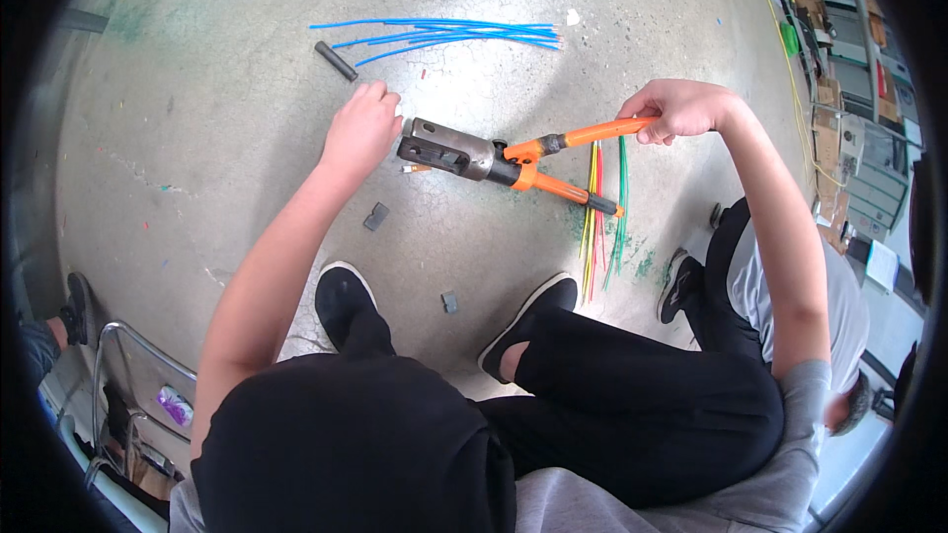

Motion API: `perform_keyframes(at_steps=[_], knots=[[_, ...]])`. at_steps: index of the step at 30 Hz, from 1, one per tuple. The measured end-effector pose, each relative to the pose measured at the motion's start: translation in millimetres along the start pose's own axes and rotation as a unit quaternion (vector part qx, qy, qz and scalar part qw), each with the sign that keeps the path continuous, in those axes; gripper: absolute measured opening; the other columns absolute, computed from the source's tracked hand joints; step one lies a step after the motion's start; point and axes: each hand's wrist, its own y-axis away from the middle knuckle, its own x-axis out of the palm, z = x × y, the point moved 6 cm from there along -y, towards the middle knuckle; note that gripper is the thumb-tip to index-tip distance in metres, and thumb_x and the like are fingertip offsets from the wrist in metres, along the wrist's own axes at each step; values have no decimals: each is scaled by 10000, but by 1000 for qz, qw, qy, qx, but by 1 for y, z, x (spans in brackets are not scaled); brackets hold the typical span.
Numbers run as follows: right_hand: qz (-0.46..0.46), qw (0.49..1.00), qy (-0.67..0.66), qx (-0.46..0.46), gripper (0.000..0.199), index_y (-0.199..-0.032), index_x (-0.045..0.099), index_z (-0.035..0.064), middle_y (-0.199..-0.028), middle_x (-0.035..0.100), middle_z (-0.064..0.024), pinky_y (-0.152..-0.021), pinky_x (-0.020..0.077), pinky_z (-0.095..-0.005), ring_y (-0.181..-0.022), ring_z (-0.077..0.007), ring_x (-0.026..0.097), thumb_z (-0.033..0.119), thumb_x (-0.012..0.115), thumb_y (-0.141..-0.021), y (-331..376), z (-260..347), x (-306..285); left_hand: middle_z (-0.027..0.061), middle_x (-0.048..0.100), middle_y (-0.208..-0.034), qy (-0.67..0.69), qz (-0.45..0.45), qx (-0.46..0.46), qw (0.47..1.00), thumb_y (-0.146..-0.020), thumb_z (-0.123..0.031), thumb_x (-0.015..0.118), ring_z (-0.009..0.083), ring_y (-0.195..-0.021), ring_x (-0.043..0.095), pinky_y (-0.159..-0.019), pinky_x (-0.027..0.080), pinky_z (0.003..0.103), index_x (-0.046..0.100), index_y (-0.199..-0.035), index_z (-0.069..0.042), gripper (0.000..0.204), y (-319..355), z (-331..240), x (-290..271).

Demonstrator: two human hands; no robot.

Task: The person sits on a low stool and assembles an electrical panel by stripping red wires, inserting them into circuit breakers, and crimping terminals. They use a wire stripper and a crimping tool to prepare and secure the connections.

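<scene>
A hydraulic crimping tool [456, 151] with a grey metal head and orange handles lies across the middle, its head toward the left. My right hand [681, 109] is closed round the end of its upper orange handle, which stands apart from the lower one. Just left of the tool's head is my left hand [365, 128], fingers curled together; what they hold, if anything, is hidden. Beyond it a short black tube [336, 61] lies on the floor beside several blue wires [449, 33].
Red and yellow wires [593, 227] and green wires [621, 207] lie beneath and beyond the handles. Two small grey blocks [375, 216] [449, 302] sit near my shoes. Another person [790, 286] is close on my right. A metal-framed chair [143, 345] stands at lower left.
</scene>
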Motion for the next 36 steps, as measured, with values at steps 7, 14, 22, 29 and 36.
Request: perform_keyframes(at_steps=[7,14,22,29,36], knots=[[-3,1000,19,-7,359,-1277,705,17,-829,652,-4,-624,499,-296,-702,-112,562,61,705,-921,-1,1,-1,59,718,-968,437,48,-273,856,-971,-159,729,156,-838,658,-766,549,317,697,-1145,17,250,22,23,23],[-9,1000,12,-4,353,-1252,705,11,-798,626,-3,-629,486,-302,-676,-121,566,37,687,-901,-3,-3,-3,62,697,-1027,729,-5,-346,590,-1003,-93,673,130,-875,634,-800,519,265,671,-1240,30,267,38,17,21],[-5,1000,20,-4,369,-1276,703,24,-852,647,4,-644,511,-287,-721,-108,570,54,699,-908,-3,-3,-4,43,689,-1058,564,42,-267,780,-953,46,659,106,-963,640,-906,541,274,668,-1313,-16,366,39,10,19],[-11,1000,4,-4,355,-1256,710,20,-812,631,6,-636,493,-296,-692,-112,557,56,713,-903,-1,0,-2,82,745,-1023,493,60,-281,821,-900,69,694,133,-910,690,-866,563,294,705,-1244,17,349,39,11,29],[-17,1000,7,-4,352,-1253,710,11,-797,629,7,-635,487,-298,-681,-115,558,54,716,-903,-1,1,-3,79,758,-980,467,74,-252,844,-910,45,695,131,-892,696,-830,560,291,738,-1209,27,303,35,8,22]])
